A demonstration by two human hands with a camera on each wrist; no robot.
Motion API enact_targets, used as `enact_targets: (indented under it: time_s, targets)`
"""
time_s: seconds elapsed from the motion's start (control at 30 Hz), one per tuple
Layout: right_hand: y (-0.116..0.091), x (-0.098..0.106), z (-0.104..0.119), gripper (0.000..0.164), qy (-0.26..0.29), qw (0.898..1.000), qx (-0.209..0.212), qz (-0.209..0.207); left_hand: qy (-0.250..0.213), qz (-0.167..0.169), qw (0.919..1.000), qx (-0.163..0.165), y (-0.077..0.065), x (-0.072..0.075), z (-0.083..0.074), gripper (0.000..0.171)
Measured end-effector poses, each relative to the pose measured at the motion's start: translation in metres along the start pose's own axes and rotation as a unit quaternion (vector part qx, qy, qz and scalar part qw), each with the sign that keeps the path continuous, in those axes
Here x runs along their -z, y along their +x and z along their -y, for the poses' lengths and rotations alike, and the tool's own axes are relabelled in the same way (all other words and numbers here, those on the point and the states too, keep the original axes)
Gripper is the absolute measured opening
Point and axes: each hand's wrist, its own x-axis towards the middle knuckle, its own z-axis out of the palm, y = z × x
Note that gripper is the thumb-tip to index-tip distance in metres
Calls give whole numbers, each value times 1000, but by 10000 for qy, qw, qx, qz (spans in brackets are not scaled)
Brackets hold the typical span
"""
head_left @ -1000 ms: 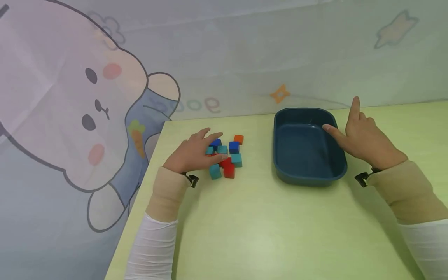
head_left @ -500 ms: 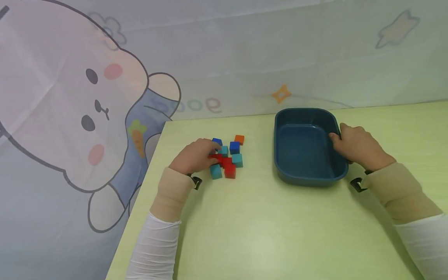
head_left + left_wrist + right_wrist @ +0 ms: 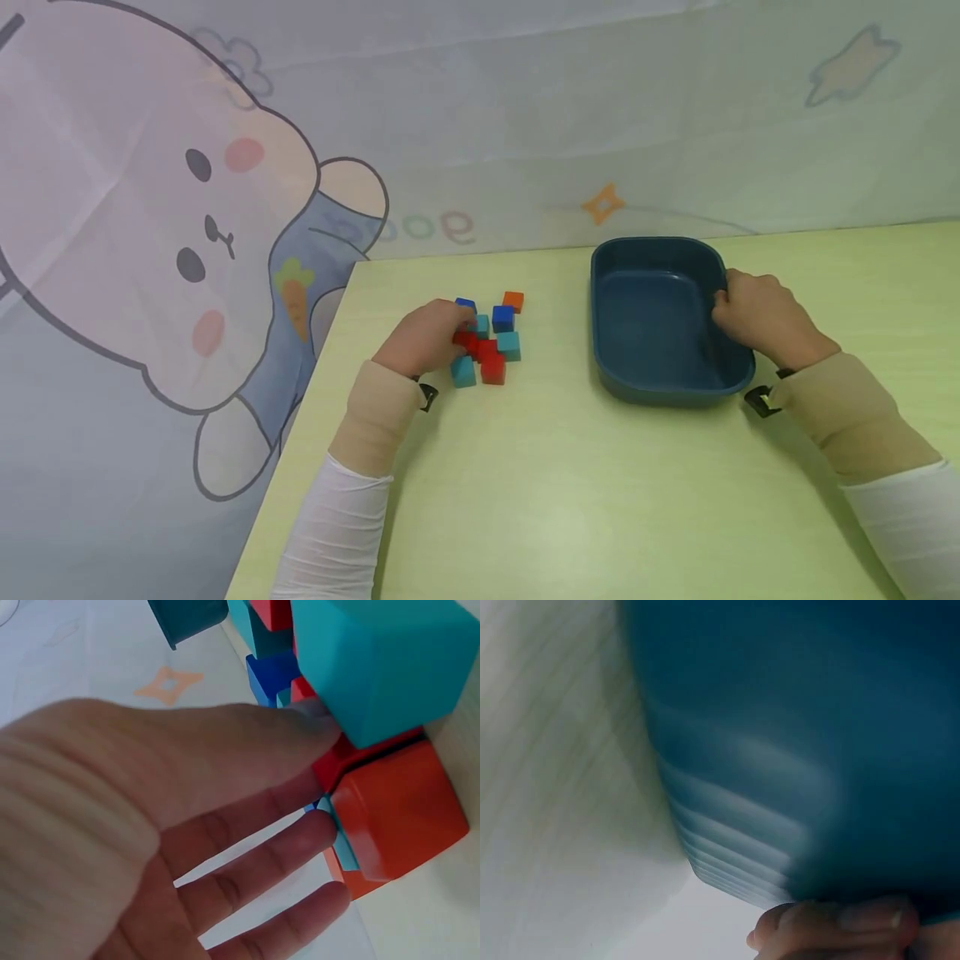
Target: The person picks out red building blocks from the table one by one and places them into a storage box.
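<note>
fingers of the left hand (image 3: 423, 337): thumb and forefinger pinching a red cube (image 3: 467, 342) at the left side of the cluster; other fingers spread apart beside the cubes, per left wrist view. whether the cube is lifted: cannot be told.

fingers of the right hand (image 3: 768, 319): closed over the right wall of the tray, thumb to the inside; partly blurred in right wrist view.

tray (image 3: 660, 333): one, dark blue, deep, rounded corners; on the table, right of the cubes and well apart from them.

cubes, closely grouped: two further red, the nearer (image 3: 492, 369) at the near edge; teal, one (image 3: 463, 372) at near left, one (image 3: 508, 346) at right; blue, one (image 3: 503, 318) toward the far side; orange, one (image 3: 513, 302) at far right.

table (image 3: 570, 483): pale yellow-green.

backdrop (image 3: 480, 108): cloth, printed with a bear (image 3: 142, 217) lying sideways.

sleeves (image 3: 333, 533): white, both arms.
</note>
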Motion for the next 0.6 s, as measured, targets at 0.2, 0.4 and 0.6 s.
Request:
enact_targets:
  time_s: [0.2, 0.4, 0.6]
  targets:
    - [-2, 1, -1, 23, 103, 9996, -214, 143, 41, 2, 9999, 97, 1, -3, 0, 38]
    - [0, -4, -1, 49, 281, 9964, -473, 649, 92, 2, 9999, 77, 0, -3, 0, 40]
    - [3, -6, 0, 51, 246, 9966, -439, 648, 194, -65, 9998, 64, -1, 1, 2, 39]
